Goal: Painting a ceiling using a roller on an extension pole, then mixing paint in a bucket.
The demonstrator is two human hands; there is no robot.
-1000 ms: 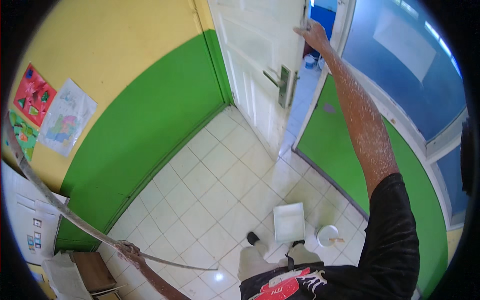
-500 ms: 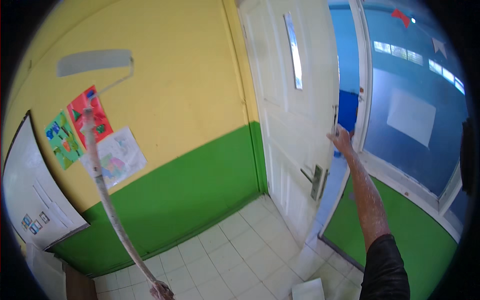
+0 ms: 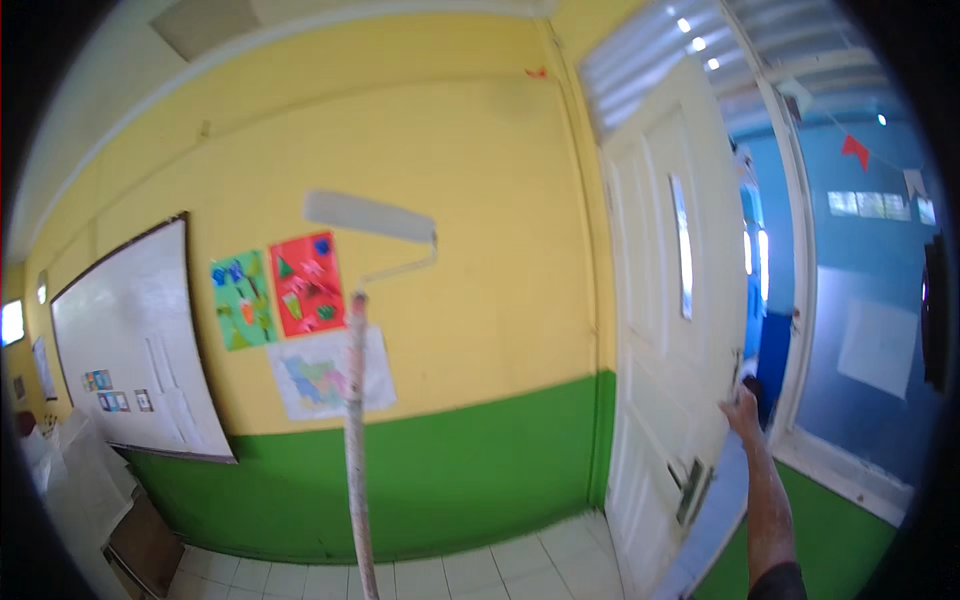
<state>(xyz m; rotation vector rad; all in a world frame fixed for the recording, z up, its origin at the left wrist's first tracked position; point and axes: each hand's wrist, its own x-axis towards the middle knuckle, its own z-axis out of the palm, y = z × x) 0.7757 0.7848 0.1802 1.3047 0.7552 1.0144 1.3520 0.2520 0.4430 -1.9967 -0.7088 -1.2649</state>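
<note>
A paint roller (image 3: 370,215) with a pale grey sleeve is raised in front of the yellow wall. Its thin wire frame joins a long, paint-spattered pole (image 3: 356,440), which runs down out of the lower edge. My left hand, on the pole earlier, is out of view now. To the right, my right arm reaches forward, and my right hand (image 3: 741,412) is closed on the free edge of the white panelled door (image 3: 650,290). That grip is above the lever handle (image 3: 690,488) and just below a small metal bolt (image 3: 737,362). The door stands ajar.
The wall (image 3: 470,300) is yellow above and green below. It carries a whiteboard (image 3: 130,330), a green picture (image 3: 240,300), a red picture (image 3: 308,285) and a pale sheet (image 3: 335,375). A window (image 3: 865,320) is right of the doorway. Plastic-covered furniture (image 3: 85,470) stands lower left.
My view has tilted up and turned left, showing more whiteboard and ceiling. My left hand has dropped out of view. The roller pole now looks more upright; my right hand stays at the door's edge.
</note>
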